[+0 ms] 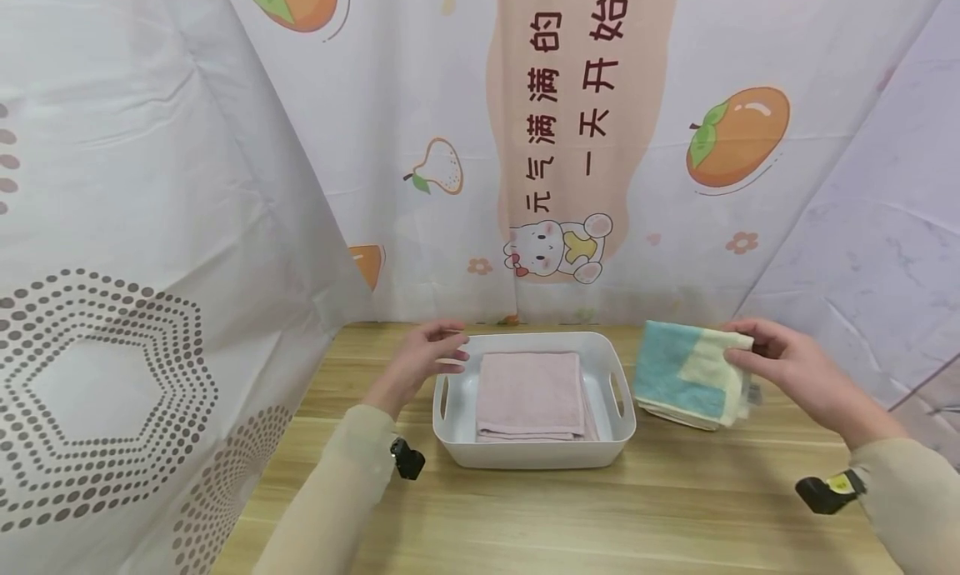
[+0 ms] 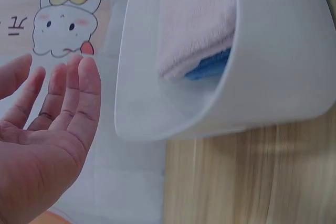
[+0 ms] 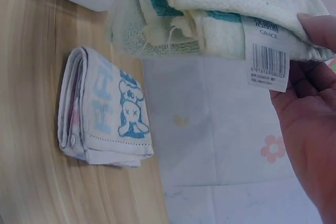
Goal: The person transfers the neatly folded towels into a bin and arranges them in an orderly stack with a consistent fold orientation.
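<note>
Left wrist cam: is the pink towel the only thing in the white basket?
No, blue fabric shows beneath the folded pink towel inside the white basket.

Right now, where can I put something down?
The table is bare in front of the white basket, between left sleeve and right sleeve. Right of the basket is crowded: a folded white towel lies there, a teal towel held nearby.

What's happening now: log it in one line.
left hand: open, near white basket | right hand: holding teal-and-cream towel | pink towel: in basket | printed towel: on table
</note>
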`<state>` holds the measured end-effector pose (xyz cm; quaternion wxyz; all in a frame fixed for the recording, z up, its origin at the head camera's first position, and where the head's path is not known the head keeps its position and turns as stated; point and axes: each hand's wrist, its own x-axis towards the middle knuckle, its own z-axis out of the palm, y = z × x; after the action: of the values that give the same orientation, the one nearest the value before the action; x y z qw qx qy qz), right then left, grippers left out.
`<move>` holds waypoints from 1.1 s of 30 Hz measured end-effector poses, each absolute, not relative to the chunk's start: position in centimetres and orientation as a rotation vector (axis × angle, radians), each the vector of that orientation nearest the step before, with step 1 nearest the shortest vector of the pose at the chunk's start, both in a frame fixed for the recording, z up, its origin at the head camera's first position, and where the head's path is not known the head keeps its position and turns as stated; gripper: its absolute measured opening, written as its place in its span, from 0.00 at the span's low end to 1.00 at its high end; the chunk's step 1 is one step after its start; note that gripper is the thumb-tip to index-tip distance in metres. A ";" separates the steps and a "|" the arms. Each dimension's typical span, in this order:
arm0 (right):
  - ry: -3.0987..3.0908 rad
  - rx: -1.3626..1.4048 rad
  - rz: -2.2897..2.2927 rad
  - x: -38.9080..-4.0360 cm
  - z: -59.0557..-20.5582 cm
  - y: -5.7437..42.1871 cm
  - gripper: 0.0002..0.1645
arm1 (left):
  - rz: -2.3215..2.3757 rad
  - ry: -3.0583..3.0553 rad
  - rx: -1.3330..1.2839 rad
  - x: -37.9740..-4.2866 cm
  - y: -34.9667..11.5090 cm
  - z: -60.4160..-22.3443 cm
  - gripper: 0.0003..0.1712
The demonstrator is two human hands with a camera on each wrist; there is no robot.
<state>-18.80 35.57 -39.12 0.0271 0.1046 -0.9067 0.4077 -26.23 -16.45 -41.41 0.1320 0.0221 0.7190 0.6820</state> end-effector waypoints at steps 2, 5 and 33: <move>-2.816 0.322 1.253 -18.8 -38.9 35.4 0.23 | 1.980 2.063 0.093 -26.2 -16.0 -41.4 0.21; -2.827 0.320 1.265 -18.9 -38.5 35.0 0.24 | 1.988 2.032 0.120 -26.1 -15.4 -41.3 0.20; -2.709 0.514 1.540 -20.8 -38.1 29.2 0.20 | 1.982 1.815 0.287 -25.3 -10.6 -40.7 0.19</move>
<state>-20.78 29.15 -38.08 -0.0083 0.1628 -0.8576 0.4878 -25.27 -10.63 -40.73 0.2176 0.1037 0.6556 0.7156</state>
